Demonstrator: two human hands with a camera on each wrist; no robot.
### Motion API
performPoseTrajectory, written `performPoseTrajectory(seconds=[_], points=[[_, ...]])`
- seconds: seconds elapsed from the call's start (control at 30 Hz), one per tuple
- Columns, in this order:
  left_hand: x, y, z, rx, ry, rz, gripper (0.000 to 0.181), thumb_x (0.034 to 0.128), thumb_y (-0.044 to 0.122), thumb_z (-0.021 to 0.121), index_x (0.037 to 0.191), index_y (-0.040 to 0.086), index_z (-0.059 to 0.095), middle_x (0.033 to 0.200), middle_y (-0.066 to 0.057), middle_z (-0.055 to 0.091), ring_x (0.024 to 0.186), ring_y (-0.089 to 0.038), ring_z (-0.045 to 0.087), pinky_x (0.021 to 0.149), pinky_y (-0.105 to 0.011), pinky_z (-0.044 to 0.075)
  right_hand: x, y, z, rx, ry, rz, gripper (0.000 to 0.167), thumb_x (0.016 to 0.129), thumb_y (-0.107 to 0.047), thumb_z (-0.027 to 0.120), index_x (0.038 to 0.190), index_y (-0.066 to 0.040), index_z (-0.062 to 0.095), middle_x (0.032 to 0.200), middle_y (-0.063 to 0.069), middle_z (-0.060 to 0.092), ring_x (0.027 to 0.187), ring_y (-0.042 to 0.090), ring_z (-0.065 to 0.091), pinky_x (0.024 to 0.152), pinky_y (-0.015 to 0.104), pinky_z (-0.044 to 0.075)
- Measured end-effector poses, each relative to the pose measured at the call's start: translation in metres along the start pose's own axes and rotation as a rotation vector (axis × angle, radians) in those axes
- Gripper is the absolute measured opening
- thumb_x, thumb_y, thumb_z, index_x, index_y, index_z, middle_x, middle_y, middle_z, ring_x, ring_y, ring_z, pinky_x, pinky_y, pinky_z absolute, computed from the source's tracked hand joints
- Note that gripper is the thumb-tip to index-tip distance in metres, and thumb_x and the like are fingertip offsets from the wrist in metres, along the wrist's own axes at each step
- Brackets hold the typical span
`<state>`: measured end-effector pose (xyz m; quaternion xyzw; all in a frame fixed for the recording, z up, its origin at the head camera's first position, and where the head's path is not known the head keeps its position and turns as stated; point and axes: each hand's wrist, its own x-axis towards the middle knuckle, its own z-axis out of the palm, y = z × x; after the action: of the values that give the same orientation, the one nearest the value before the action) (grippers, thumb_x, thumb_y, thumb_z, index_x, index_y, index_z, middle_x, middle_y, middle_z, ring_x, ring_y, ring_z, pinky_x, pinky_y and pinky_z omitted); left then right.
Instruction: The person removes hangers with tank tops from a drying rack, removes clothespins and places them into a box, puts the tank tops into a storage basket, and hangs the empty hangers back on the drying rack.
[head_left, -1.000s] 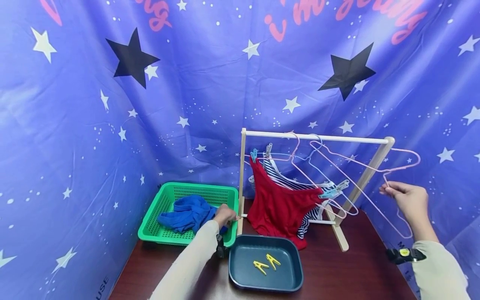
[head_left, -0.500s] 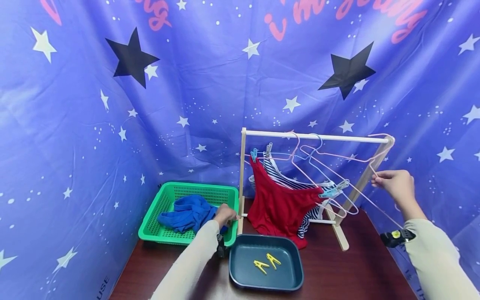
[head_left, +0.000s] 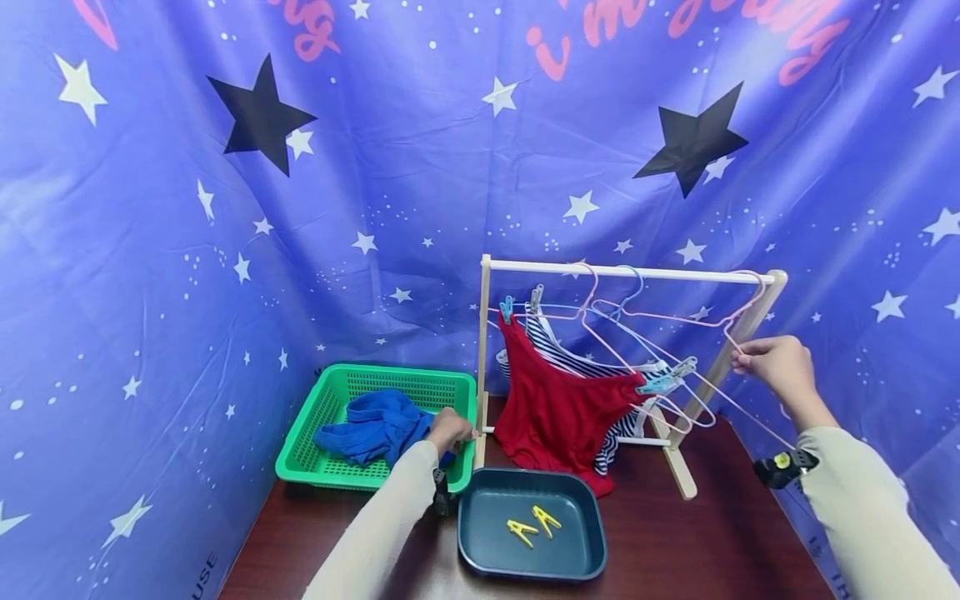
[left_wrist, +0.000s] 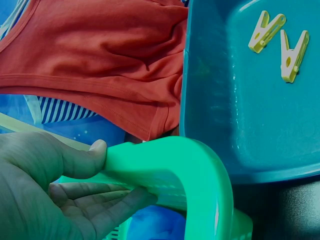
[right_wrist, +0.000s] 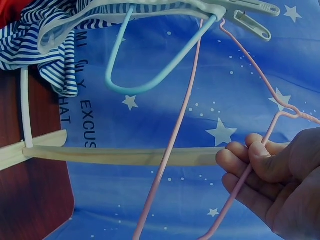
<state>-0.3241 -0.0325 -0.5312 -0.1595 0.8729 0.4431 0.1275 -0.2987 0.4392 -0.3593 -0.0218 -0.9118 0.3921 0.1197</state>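
Observation:
At the right end of the rack, my right hand [head_left: 780, 367] pinches a pink wire hanger [right_wrist: 227, 205] between thumb and fingers. The hanger's hook curves over the white rail [head_left: 675, 274]; whether it rests there I cannot tell. My left hand [left_wrist: 45, 190] grips the rim of a green basket [left_wrist: 205, 165], thumb on top and fingers beneath. A crumpled blue cloth [head_left: 375, 425] lies in that basket. Red briefs [head_left: 562, 408] hang from another pink hanger with light blue clothespins [head_left: 507, 310]. Behind them, a striped blue-and-white garment [right_wrist: 55, 55] hangs from a blue hanger [right_wrist: 140, 90].
A dark blue tray [head_left: 495, 508] stands in front of the rack with two yellow clothespins [head_left: 545, 522] in it. The rack's wooden right leg [head_left: 678, 471] stands on the brown table [head_left: 645, 542]. A purple star-patterned curtain [head_left: 420, 167] surrounds the table.
My right hand has moved left with the pink hanger, bringing its hook from beyond the rack's right end to over the rail. The left hand has stayed on the basket rim.

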Motion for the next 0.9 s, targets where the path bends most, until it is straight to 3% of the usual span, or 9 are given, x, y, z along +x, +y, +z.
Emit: performPoseTrajectory(seconds=[0.23,0.47,0.73,0.9], points=[[0.0013,-0.0002,0.0001,0.013,0.008,-0.003,0.018,0.0849,0.006,0.08,0.085,-0.004,0.065,0.088,-0.018,0.067,0.078,-0.037,0.075,0.068,-0.038,0.063,0.0035,-0.0032,-0.0001,-0.059,-0.011,-0.008,0.03,0.097,0.005,0.059,0.115,0.027,0.059,0.07,0.005,0.077,0.056,-0.006,0.066,0.057,0.014,0.056],[0.0009,-0.0004,0.0003,0.018,0.019,-0.006,0.019,0.0843,0.006,0.081,0.083,-0.003,0.064,0.085,-0.017,0.066,0.077,-0.036,0.075,0.067,-0.038,0.063,0.0038,-0.005,-0.0013,-0.246,0.02,-0.032,0.027,0.094,-0.004,0.068,0.111,0.017,0.069,0.073,0.013,0.077,0.052,-0.013,0.058,0.057,0.007,0.04],[-0.0008,0.0006,0.0006,0.029,0.026,-0.009,0.019,0.0838,0.005,0.081,0.082,-0.002,0.064,0.084,-0.016,0.067,0.075,-0.035,0.075,0.065,-0.038,0.063,0.001,-0.007,-0.0007,-0.307,0.024,-0.045,0.026,0.093,-0.008,0.07,0.109,0.012,0.072,0.077,0.014,0.078,0.058,-0.008,0.06,0.061,0.015,0.038],[-0.0017,0.0009,0.0011,0.017,0.026,-0.01,0.019,0.0838,0.004,0.08,0.081,-0.002,0.063,0.082,-0.015,0.065,0.077,-0.034,0.075,0.067,-0.038,0.063,0.0008,-0.0068,-0.0007,-0.331,0.034,-0.042,0.025,0.091,-0.01,0.072,0.107,0.01,0.074,0.079,0.015,0.078,0.064,-0.005,0.056,0.067,0.031,0.043]])
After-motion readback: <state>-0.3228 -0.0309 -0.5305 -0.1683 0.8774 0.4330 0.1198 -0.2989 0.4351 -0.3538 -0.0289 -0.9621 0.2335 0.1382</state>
